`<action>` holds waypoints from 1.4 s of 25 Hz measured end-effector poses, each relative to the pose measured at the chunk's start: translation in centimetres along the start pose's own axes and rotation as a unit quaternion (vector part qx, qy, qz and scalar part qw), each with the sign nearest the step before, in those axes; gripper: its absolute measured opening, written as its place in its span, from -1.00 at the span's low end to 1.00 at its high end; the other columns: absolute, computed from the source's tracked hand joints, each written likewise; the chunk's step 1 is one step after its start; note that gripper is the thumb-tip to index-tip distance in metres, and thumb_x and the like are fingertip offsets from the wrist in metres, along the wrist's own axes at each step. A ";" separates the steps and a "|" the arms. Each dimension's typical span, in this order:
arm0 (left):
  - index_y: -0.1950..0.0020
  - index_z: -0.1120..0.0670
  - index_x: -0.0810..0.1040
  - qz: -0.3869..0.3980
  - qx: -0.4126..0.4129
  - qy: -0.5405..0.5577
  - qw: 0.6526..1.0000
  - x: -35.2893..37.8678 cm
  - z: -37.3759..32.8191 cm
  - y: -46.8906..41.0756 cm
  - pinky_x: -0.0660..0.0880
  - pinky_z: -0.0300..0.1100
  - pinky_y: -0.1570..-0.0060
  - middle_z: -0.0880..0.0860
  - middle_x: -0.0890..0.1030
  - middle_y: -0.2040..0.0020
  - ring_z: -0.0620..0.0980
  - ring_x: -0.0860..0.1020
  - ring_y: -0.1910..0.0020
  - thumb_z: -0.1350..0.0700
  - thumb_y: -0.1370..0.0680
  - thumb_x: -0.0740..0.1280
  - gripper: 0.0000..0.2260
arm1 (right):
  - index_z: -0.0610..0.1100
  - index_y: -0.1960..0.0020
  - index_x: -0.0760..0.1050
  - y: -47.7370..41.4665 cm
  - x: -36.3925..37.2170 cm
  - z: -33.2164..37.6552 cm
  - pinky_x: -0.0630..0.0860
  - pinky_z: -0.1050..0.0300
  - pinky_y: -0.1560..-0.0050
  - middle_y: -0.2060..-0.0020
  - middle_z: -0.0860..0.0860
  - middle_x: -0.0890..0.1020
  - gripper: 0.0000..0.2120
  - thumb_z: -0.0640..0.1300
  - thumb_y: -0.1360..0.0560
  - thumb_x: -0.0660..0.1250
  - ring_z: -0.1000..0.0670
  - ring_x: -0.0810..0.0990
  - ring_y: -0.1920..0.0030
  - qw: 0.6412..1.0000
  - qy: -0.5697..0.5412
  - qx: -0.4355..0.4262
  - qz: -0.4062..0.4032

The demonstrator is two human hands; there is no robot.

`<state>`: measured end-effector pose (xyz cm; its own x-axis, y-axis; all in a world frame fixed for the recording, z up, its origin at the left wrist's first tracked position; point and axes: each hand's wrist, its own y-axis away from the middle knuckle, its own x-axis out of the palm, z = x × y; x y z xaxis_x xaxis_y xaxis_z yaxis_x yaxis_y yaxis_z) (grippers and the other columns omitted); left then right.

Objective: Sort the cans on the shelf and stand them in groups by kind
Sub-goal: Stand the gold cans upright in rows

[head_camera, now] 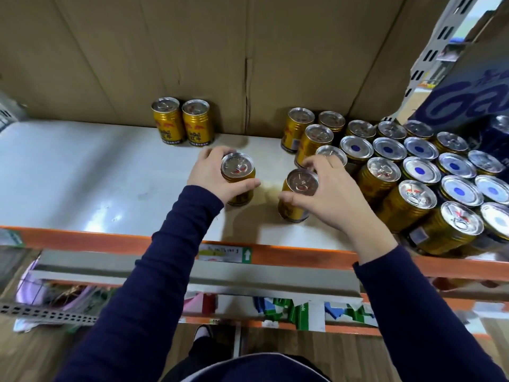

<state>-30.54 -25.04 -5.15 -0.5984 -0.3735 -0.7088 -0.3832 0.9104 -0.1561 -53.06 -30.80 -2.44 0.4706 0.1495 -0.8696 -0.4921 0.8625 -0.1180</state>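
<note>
Right, I have a gold can upright in each hand, low over the shelf (pixel 82 175): my left hand (pixel 212 175) curls fingers and thumb round the left can (pixel 238 168), and my right hand (pixel 330 194) pinches the right can (pixel 301 181) near its rim. The gold pair (pixel 183 124) stands at 11 o'clock from the left can, against the cardboard (pixel 137 51), so I judge the left hand nearer. The mixed cluster (pixel 418 172) lies at 3 o'clock of my right hand.
</note>
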 end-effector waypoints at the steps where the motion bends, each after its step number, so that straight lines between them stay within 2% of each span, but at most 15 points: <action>1: -0.25 0.08 0.43 -0.013 -0.003 -0.007 1.000 0.0 0.0 0.1 0.35 -0.25 -0.05 0.00 0.38 -0.11 -0.06 0.38 -0.04 -0.21 -0.24 0.52 -0.30 | -0.05 -0.27 0.40 -0.1 0.1 0.1 0.35 0.16 -0.02 -0.14 0.00 0.43 -0.28 0.33 -0.27 0.44 0.04 0.40 -0.11 1.000 0.019 0.016 -0.015; 5: -0.19 0.11 0.50 -0.029 0.012 -0.026 0.999 -0.6 0.1 0.2 0.42 -0.21 -0.04 0.05 0.48 -0.10 -0.01 0.45 -0.04 -0.25 -0.23 0.51 -0.33 | -0.09 -0.25 0.51 -0.2 0.5 1.1 0.30 0.30 -0.03 -0.07 0.03 0.48 -0.38 0.12 -0.28 0.54 0.08 0.44 -0.06 0.999 -0.030 -0.039 -0.013; 8: -0.15 0.10 0.56 -0.069 0.016 -0.029 0.997 -2.9 1.7 -0.3 0.43 -0.20 0.02 0.00 0.49 0.00 -0.01 0.47 0.03 -0.25 -0.25 0.50 -0.38 | -0.13 -0.31 0.49 -1.1 1.7 3.2 0.38 0.24 -0.13 -0.09 0.04 0.47 -0.36 0.03 -0.30 0.56 0.05 0.46 -0.13 0.996 -0.051 -0.079 -0.015; 11: -0.15 0.09 0.58 -0.099 -0.024 -0.037 0.994 -6.6 4.9 -2.0 0.38 -0.22 0.08 -0.02 0.47 0.03 -0.05 0.44 0.10 -0.24 -0.24 0.51 -0.40 | -0.11 -0.35 0.46 -2.8 3.0 5.8 0.42 0.14 -0.23 -0.14 0.02 0.51 -0.33 0.01 -0.30 0.57 0.03 0.46 -0.19 0.994 -0.063 -0.088 -0.006; 14: -0.17 0.10 0.57 -0.093 -0.052 -0.054 0.993 -9.6 7.7 -4.9 0.40 -0.21 0.05 0.08 0.55 -0.02 0.03 0.51 0.04 -0.22 -0.23 0.53 -0.37 | -0.07 -0.36 0.44 -4.6 4.2 8.1 0.42 0.06 -0.27 -0.22 -0.01 0.53 -0.32 0.01 -0.30 0.57 0.02 0.45 -0.24 0.995 -0.060 -0.085 -0.007; 18: -0.20 0.10 0.56 -0.064 -0.066 -0.061 0.994 -11.4 9.8 -8.4 0.48 -0.13 -0.07 0.11 0.61 -0.09 0.08 0.54 -0.07 -0.21 -0.22 0.55 -0.35 | -0.05 -0.36 0.44 -6.4 6.1 10.9 0.40 0.19 -0.18 -0.20 0.03 0.53 -0.33 -0.03 -0.30 0.58 0.11 0.43 -0.16 0.994 -0.081 -0.076 -0.011; 20: -0.22 0.11 0.54 -0.035 -0.069 -0.049 0.996 -11.7 10.5 -9.1 0.50 -0.10 -0.10 0.10 0.60 -0.12 0.07 0.55 -0.08 -0.17 -0.22 0.57 -0.33 | -0.06 -0.37 0.43 -6.8 6.8 11.4 0.42 0.15 -0.21 -0.22 0.01 0.52 -0.33 -0.06 -0.31 0.57 0.08 0.44 -0.18 0.994 -0.089 -0.060 -0.007; 24: -0.24 0.11 0.52 -0.029 -0.027 -0.024 0.999 -11.7 11.7 -9.1 0.49 -0.07 -0.12 0.12 0.57 -0.14 0.09 0.54 -0.09 -0.11 -0.23 0.58 -0.35 | -0.07 -0.35 0.41 -6.8 7.8 11.6 0.38 0.21 -0.14 -0.20 0.01 0.49 -0.36 -0.04 -0.33 0.55 0.05 0.45 -0.18 0.996 -0.083 -0.011 -0.007; 26: -0.28 0.10 0.50 -0.019 -0.014 -0.026 0.999 -11.8 12.1 -9.3 0.48 -0.10 -0.12 0.11 0.55 -0.18 0.08 0.53 -0.11 -0.13 -0.26 0.56 -0.33 | -0.07 -0.30 0.43 -6.6 8.0 11.6 0.47 0.13 -0.10 -0.15 0.01 0.51 -0.40 0.00 -0.32 0.55 0.02 0.48 -0.13 0.996 -0.085 0.026 -0.006; 29: -0.37 0.13 0.40 -0.011 0.005 -0.009 1.000 -11.5 12.5 -8.9 0.47 -0.06 -0.18 0.13 0.50 -0.26 0.09 0.50 -0.18 -0.09 -0.32 0.53 -0.30 | -0.06 -0.22 0.47 -6.5 8.0 11.8 0.54 0.02 -0.07 -0.08 -0.01 0.55 -0.46 0.03 -0.32 0.54 -0.01 0.53 -0.08 0.995 -0.090 0.040 -0.014; 31: -0.45 0.16 0.27 0.006 -0.011 -0.002 1.000 -11.2 13.0 -7.7 0.45 0.01 -0.23 0.16 0.43 -0.34 0.11 0.47 -0.24 -0.05 -0.38 0.49 -0.26 | -0.06 -0.17 0.49 -6.6 8.3 12.1 0.52 0.11 0.01 -0.04 0.01 0.57 -0.51 0.02 -0.31 0.54 0.01 0.53 -0.04 0.995 -0.089 0.031 -0.035; 33: -0.47 0.18 0.22 0.033 -0.032 -0.057 0.997 -10.8 14.2 -5.2 0.42 0.00 -0.26 0.17 0.39 -0.37 0.13 0.44 -0.27 -0.05 -0.44 0.44 -0.29 | -0.04 -0.12 0.52 -7.0 9.0 12.7 0.47 0.21 0.08 0.00 0.04 0.58 -0.56 0.00 -0.31 0.55 0.04 0.53 -0.01 0.993 -0.101 0.028 -0.059; 35: -0.44 0.17 0.29 0.062 -0.011 -0.128 0.990 -10.6 15.8 -1.8 0.36 -0.04 -0.25 0.16 0.39 -0.35 0.15 0.42 -0.27 -0.04 -0.47 0.38 -0.39 | -0.03 -0.05 0.56 -8.0 9.8 13.8 0.49 0.19 0.09 0.07 0.04 0.61 -0.63 -0.03 -0.29 0.56 0.05 0.55 0.04 0.987 -0.137 0.032 -0.072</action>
<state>-12.43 -19.89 -8.20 -0.4453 -0.1984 -0.8731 -0.3341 0.9415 -0.0436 -34.45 -29.55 -3.42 0.7168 0.1412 -0.6828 -0.3625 0.9120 -0.1920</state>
